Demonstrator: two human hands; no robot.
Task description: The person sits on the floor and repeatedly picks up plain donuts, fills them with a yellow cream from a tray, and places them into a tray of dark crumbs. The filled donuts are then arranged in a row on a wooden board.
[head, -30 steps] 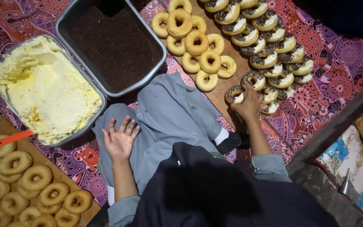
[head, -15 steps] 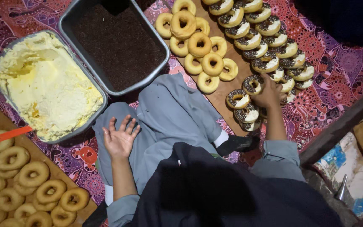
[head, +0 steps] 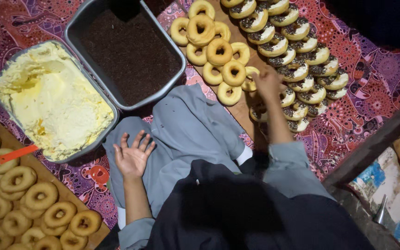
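- At the far left, the tray of pale yellow cream is sitting on the patterned cloth, with an orange-handled spatula leaning over its near edge; neither has shifted over the last second.
- Nearer on the left, the wooden board of plain doughnuts is lying untouched.
- Just right of the cream, the tray of dark chocolate sprinkles is running lengthwise from near to far, tilted a little leftward.
- Your left hand is resting palm up on your grey-clad knee, fingers spread wide, holding nothing, exactly as it lay a second ago.
- The heap of plain doughnuts is lying on the far board, rings flat, holes facing up.
- Your right hand has been travelling leftward and farther, away from the near end of the topped rows, where you were just placing one; it is now hovering over the edge of the plain heap. Its fingers are curled downward, and you cannot tell whether they are gripping a doughnut.
- The sprinkled doughnuts are overlapping in rows running diagonally from the far middle toward the near right.
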